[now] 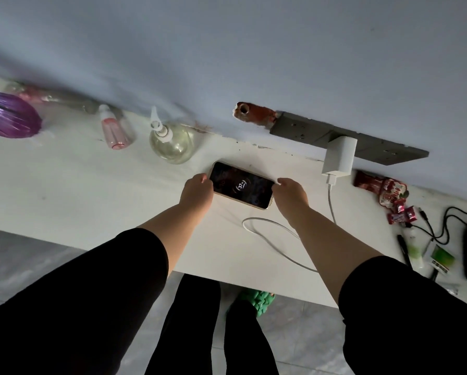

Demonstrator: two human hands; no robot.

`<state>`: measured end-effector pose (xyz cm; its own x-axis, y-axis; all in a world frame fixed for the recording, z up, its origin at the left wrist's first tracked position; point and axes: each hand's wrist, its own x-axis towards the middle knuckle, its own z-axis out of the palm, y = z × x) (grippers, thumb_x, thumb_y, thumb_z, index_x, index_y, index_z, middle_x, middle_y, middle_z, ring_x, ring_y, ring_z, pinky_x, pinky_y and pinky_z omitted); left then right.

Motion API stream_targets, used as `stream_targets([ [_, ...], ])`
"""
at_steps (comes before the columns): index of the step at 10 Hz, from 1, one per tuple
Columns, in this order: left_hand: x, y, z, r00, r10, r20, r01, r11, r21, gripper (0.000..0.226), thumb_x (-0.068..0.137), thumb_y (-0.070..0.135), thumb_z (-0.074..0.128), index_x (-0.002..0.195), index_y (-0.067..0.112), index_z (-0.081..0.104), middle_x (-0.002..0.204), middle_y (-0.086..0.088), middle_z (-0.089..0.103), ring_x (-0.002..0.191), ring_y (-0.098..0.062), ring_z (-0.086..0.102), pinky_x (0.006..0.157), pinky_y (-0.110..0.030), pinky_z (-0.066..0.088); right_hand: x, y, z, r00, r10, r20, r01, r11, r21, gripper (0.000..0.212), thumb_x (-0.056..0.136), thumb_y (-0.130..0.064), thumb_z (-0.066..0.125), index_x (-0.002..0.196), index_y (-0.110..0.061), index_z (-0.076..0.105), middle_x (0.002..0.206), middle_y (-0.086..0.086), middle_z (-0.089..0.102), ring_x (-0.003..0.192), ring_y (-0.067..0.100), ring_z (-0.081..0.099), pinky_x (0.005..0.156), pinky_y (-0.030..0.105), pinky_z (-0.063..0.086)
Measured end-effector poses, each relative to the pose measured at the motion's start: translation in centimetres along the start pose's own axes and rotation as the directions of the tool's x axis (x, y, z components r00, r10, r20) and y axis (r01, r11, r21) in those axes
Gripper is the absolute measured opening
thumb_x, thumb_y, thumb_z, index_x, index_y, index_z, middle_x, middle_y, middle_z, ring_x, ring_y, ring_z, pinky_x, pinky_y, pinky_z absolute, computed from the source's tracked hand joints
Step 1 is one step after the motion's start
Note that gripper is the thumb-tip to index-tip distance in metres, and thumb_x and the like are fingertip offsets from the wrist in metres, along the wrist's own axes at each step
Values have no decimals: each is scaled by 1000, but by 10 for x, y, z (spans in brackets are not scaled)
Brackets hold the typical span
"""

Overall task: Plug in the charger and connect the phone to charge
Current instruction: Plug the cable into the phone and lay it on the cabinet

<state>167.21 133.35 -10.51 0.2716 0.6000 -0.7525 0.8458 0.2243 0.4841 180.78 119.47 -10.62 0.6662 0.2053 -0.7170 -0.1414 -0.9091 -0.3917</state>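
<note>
A lived-in home room, white table (64, 185) against a pale blue wall (254, 50), pump bottle (171, 142) and pink spray bottle (116, 131), snack packet (384, 190), grey wall sockets (308, 131), tiled floor (308, 334)

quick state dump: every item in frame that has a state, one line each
charger: plugged into the grey wall socket strip.
white cable: plugged into the charger, looped on the counter; phone end hidden by the right hand.
phone: face up, screen lit, showing a 37% charging ring.
left hand: gripping the phone's left end.
right hand: gripping the phone's right end.
clear pump bottle: upright, capped, partly full.
pink bottle: upright, capped.
</note>
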Motion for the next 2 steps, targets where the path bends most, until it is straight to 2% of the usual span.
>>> stream_targets([
  [1,-16,11,-13,996,83,40,-88,985,146,21,81,9,31,69,19,46,74,-6,48,73,-27,42,59,-30,33,-20,-3,-16,997,-75,33,76,997,-33,35,87,-19,42,116,-21,63,112,2,62,101,27,59,75,31,46],
  [2,-39,25,-33,986,153,66,-165,942,292,38,87,14,36,120,19,57,121,-7,59,107,-31,56,86,-35,47,-51,-7,-39,990,-138,32,139,990,-26,28,90,-22,40,103,-21,66,94,-2,61,78,19,54,58,26,37],
])
